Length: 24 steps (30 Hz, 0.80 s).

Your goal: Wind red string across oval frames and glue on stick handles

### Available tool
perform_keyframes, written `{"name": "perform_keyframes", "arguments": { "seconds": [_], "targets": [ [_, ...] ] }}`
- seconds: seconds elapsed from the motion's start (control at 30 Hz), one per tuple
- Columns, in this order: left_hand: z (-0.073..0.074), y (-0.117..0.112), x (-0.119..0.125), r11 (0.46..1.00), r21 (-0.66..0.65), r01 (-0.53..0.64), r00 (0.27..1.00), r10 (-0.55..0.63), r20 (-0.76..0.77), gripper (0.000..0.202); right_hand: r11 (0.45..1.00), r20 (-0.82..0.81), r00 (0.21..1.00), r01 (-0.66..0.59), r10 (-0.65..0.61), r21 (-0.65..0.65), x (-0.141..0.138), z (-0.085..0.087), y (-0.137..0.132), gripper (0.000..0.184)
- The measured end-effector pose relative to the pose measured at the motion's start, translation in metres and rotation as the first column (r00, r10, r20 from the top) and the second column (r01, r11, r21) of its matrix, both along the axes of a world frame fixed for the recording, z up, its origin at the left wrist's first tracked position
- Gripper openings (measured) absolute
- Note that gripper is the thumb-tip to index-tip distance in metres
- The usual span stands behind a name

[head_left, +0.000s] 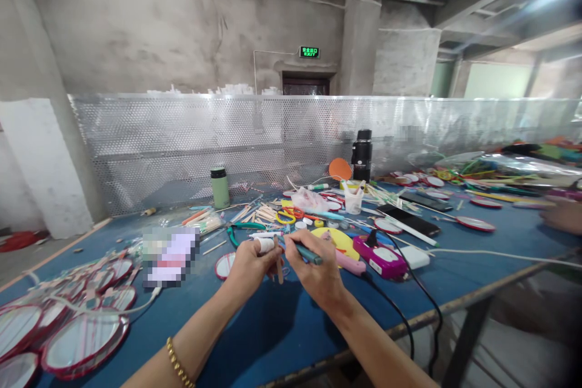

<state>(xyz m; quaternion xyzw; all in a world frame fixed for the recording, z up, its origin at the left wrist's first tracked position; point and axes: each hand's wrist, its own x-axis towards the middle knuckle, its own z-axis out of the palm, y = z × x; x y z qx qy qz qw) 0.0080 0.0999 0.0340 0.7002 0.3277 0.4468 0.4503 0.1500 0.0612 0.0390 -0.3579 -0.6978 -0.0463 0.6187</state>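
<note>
My left hand (249, 267) is closed around a small white tube-like piece (265, 245) and a thin wooden stick (279, 267) that points down from the fingers. My right hand (313, 273) is closed on a dark teal pen-shaped tool (307, 253), its tip meeting the piece in the left hand. Both hands hover just above the blue table (273, 327), near its front edge. A gold bracelet (178, 364) sits on my left wrist.
Red-rimmed round mirrors (84, 339) pile at the left. A magenta device (381, 257) with a black cable, a yellow disc (339, 239), pliers (239, 230), sticks, a green bottle (220, 188) and a black flask (362, 154) lie beyond. Another person's hand (561, 217) is at the right.
</note>
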Motion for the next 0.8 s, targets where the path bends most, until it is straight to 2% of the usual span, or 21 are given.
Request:
{"name": "perform_keyframes", "arguments": {
  "seconds": [0.33,0.8],
  "targets": [
    [-0.0036,0.0027,-0.0007,1.0,0.013,0.01,1.0,-0.01,-0.001,0.044,1.0,-0.009,1.0,0.01,-0.01,0.029,0.0,-0.0004,-0.0007,0.017],
    [-0.0005,0.0014,-0.0002,1.0,-0.001,-0.012,1.0,0.012,-0.008,0.044,1.0,-0.003,1.0,0.012,-0.012,0.014,0.0,-0.0007,-0.0002,0.016]
  ]
}}
